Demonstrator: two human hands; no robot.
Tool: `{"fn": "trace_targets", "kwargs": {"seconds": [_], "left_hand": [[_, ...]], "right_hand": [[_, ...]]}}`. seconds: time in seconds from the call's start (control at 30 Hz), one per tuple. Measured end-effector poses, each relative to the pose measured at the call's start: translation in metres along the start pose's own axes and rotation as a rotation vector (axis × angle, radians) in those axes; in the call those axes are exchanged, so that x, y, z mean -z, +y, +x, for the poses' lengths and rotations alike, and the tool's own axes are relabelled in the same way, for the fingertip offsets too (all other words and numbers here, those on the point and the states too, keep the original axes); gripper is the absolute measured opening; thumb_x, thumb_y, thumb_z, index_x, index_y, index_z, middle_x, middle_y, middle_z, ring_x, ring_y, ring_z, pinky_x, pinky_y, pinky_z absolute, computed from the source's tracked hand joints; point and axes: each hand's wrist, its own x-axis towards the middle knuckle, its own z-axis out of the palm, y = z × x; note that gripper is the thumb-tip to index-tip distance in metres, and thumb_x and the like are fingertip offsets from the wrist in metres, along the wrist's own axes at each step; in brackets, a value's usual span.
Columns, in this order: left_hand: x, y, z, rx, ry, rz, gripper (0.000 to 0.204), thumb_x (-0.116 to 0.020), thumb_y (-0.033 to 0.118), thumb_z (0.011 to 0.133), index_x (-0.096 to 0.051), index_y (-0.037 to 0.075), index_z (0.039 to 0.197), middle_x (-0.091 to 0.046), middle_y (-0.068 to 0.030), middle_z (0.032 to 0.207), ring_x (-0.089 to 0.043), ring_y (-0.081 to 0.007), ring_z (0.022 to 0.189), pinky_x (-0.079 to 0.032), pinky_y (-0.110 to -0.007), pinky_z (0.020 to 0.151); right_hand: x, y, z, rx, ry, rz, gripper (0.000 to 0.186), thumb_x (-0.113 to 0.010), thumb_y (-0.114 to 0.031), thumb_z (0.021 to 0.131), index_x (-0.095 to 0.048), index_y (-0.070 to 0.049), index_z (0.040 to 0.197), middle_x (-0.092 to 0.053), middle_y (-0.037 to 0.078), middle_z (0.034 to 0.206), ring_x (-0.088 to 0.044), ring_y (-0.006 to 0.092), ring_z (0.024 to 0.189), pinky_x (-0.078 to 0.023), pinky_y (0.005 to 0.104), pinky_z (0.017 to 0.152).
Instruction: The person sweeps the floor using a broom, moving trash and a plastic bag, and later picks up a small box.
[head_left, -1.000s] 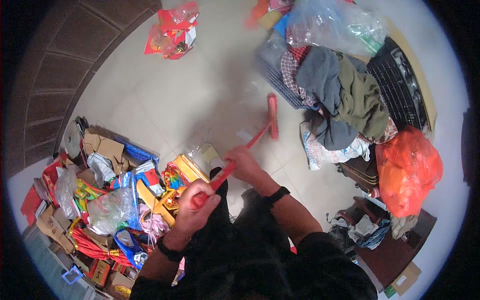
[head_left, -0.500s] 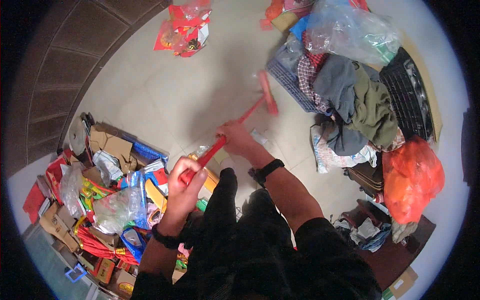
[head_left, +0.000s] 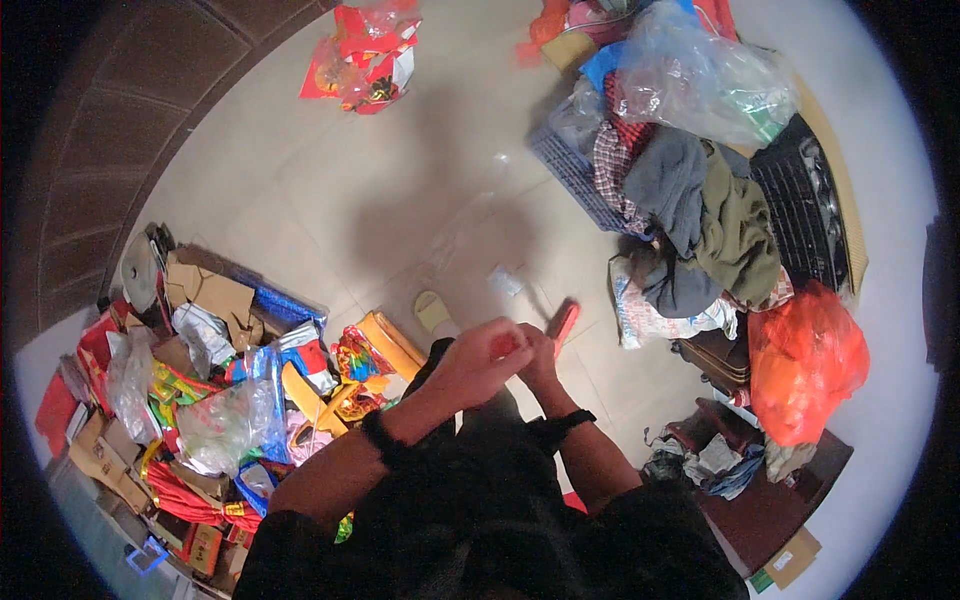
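Observation:
A red broom [head_left: 565,325] stands steeply in front of me, with its head low near the floor on the right. My left hand [head_left: 478,362] is closed around the top end of the handle, where a bit of red shows at the fist. Right beside it, my right hand [head_left: 540,362] grips the handle just below. Most of the handle is hidden by my hands. A small pale scrap [head_left: 506,281] lies on the tiles ahead of them.
At left lies a heap of cardboard [head_left: 213,298], plastic bags and red packaging. On the right are a blue crate [head_left: 575,172], piled clothes [head_left: 738,228] and an orange-red bag [head_left: 808,362]. Red wrappers [head_left: 368,62] lie far ahead. My slippered foot [head_left: 434,312] shows below.
The broom's head has swung back toward me and slightly right, and the handle has become steeper. My left hand has moved right, up beside my right hand.

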Motion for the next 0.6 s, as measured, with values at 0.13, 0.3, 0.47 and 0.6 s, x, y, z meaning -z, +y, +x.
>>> {"fn": "trace_targets", "kwargs": {"seconds": [0.13,0.3,0.47,0.6], "left_hand": [[-0.002,0.016,0.042,-0.107,-0.035,0.247,0.017,-0.061,0.018,0.083,-0.056,0.001,0.085,-0.058,-0.0054,0.075,-0.056,-0.0126,0.074,-0.047,-0.028,0.069],[0.05,0.073,0.032,-0.239,0.097,0.331,0.013,-0.061,0.013,0.082,-0.055,0.002,0.081,-0.056,-0.0039,0.073,-0.052,-0.0098,0.07,-0.045,-0.026,0.065],[0.052,0.113,0.035,-0.456,0.149,0.455,0.013,-0.06,0.01,0.082,-0.051,0.001,0.08,-0.053,-0.0026,0.072,-0.048,-0.0075,0.067,-0.043,-0.024,0.062],[0.053,0.128,0.032,-0.516,0.201,0.477,0.012,-0.06,0.009,0.082,-0.051,0.001,0.081,-0.052,-0.0034,0.074,-0.049,-0.0081,0.068,-0.043,-0.024,0.063]], "right_hand": [[-0.032,0.055,0.037,-0.096,0.219,0.423,0.026,-0.067,-0.02,0.071,-0.063,-0.001,0.088,-0.064,0.016,0.086,-0.062,0.0285,0.08,-0.049,0.0365,0.072],[-0.039,-0.049,0.095,0.223,0.253,0.219,0.026,-0.067,-0.02,0.073,-0.063,-0.001,0.09,-0.064,0.016,0.088,-0.062,0.0257,0.079,-0.049,0.0343,0.071],[-0.03,-0.076,0.154,0.098,0.229,0.709,0.021,-0.068,-0.013,0.072,-0.062,-0.001,0.089,-0.063,0.013,0.087,-0.061,0.0245,0.078,-0.049,0.0327,0.071],[-0.008,-0.102,0.197,0.385,0.167,0.417,0.021,-0.069,-0.007,0.068,-0.062,-0.002,0.087,-0.063,0.01,0.082,-0.06,0.0225,0.079,-0.048,0.0326,0.069]]}}
